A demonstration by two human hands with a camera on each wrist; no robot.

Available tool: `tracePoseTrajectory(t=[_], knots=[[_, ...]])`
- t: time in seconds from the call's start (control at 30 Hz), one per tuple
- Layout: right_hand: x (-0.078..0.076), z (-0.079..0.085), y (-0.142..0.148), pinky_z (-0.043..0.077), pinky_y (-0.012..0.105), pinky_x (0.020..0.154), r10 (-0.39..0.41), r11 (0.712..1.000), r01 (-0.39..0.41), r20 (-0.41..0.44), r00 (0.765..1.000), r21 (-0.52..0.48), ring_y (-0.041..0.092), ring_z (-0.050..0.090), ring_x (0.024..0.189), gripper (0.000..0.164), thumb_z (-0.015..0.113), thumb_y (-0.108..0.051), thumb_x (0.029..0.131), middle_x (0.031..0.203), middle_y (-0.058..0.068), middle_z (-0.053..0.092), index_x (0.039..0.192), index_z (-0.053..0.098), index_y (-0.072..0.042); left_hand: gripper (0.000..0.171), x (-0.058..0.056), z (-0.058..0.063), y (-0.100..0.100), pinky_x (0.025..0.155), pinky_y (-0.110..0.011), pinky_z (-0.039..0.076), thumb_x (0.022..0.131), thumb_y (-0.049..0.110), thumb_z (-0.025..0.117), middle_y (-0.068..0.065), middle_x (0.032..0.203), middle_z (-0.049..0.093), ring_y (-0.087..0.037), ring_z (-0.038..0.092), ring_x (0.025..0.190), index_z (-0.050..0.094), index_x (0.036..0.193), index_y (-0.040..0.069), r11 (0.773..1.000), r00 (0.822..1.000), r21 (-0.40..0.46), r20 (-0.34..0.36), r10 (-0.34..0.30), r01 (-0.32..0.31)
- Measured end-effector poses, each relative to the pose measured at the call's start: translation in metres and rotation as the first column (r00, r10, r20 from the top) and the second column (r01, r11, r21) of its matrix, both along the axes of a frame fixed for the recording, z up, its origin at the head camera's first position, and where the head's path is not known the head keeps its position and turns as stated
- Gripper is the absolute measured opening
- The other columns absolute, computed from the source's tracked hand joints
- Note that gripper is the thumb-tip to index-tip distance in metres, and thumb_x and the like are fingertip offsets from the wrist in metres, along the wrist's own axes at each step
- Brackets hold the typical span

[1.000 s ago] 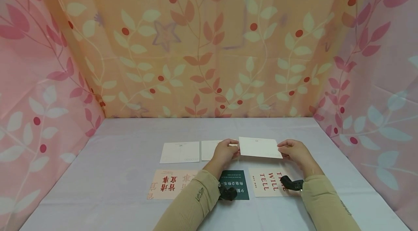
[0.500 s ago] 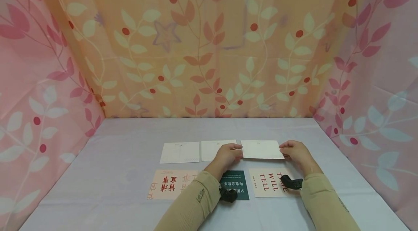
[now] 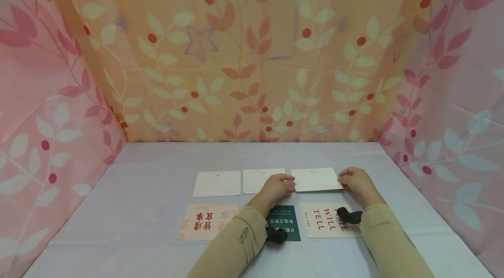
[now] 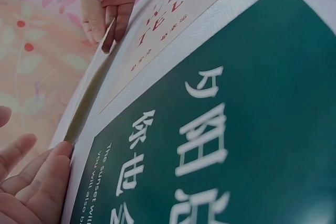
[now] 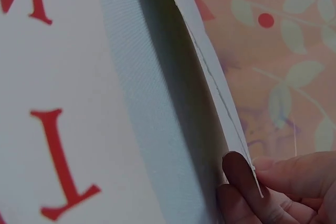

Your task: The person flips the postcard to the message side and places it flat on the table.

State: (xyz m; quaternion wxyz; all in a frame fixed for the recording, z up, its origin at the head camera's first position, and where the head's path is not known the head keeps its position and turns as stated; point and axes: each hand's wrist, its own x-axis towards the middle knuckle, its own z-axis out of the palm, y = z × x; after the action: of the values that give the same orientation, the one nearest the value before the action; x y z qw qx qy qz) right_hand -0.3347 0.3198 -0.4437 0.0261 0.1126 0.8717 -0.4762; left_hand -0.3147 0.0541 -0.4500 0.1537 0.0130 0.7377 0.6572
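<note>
Left hand (image 3: 273, 188), head view: reaching in from the near side, fingertips touching the left end of an off-white rectangular paper card (image 3: 318, 179); whether pinching or only steadying, impossible to tell.
Right hand (image 3: 358, 181), head view: fingers narrowed on the same card, holding its near right corner.
Held card, head view: at the right end of the far row, slightly tilted above the white cloth-covered worktop (image 3: 118, 208).
Far row, head view: also a left off-white paper card (image 3: 216, 184) and a middle off-white paper card (image 3: 257, 178), the latter partly behind the left hand.
Near row, head view: pale pink card with red characters (image 3: 204, 222), dark green card with white lettering (image 3: 290, 221), cream card with red lettering (image 3: 320, 222).
Card edge, left wrist view: seen almost edge-on between both hands, beyond the green card.
Card corner, right wrist view: pinched between thumb and fingers, with a shadowed gap below.
Step in hand: probably setting or straightening the card within the far row.
Next move: seems to call for lowering the raised edge flat, then letting go without nudging neighbours.
</note>
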Motion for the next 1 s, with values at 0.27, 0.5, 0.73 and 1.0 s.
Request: tracePoseTrajectory(t=[0.27,0.5,0.73,1.0], knots=[[0.0008,0.0042,-0.0023,0.044,0.021,0.056,-0.016,1.000,0.016,0.003,1.000,-0.016,0.010,0.053,0.066,0.027,0.062,-0.005,0.082,0.077,0.002,0.061,0.104,0.059,0.011,0.023,-0.0013,0.0002,0.0023,0.070,-0.026,0.052,0.087,0.017,0.060,-0.001,0.091,0.063,-0.014,0.062,0.077,0.064,0.109,0.010,1.000,1.000,-0.009,-0.005,0.010,-0.010],[-0.0030,0.0004,-0.0061,0.044,0.020,0.054,-0.046,0.999,0.046,0.031,0.998,-0.015,0.013,0.054,0.070,0.026,0.062,-0.005,0.082,0.083,0.006,0.062,0.104,0.060,0.008,0.026,-0.0019,-0.0001,0.0036,0.068,-0.027,0.050,0.087,0.018,0.060,-0.002,0.091,0.062,-0.015,0.062,0.077,0.062,0.112,0.012,0.999,0.999,-0.027,-0.020,0.040,-0.041],[-0.0055,-0.0035,-0.0071,0.043,0.021,0.052,-0.065,0.998,0.065,0.051,0.997,-0.007,0.014,0.053,0.071,0.024,0.061,-0.008,0.083,0.081,0.004,0.061,0.104,0.061,0.005,0.025,-0.0016,-0.0003,0.0029,0.068,-0.027,0.049,0.088,0.020,0.059,-0.001,0.088,0.063,-0.015,0.061,0.077,0.063,0.112,0.013,0.998,0.999,-0.050,-0.024,0.048,-0.049],[-0.0043,-0.0020,-0.0087,0.043,0.021,0.053,-0.045,0.999,0.045,0.045,0.998,-0.010,0.013,0.052,0.067,0.026,0.061,-0.008,0.083,0.077,0.002,0.060,0.103,0.061,0.008,0.023,-0.0012,0.0000,0.0034,0.068,-0.026,0.049,0.088,0.021,0.058,0.000,0.087,0.063,-0.014,0.060,0.077,0.064,0.109,0.013,0.997,0.998,-0.060,-0.025,0.054,-0.056]])
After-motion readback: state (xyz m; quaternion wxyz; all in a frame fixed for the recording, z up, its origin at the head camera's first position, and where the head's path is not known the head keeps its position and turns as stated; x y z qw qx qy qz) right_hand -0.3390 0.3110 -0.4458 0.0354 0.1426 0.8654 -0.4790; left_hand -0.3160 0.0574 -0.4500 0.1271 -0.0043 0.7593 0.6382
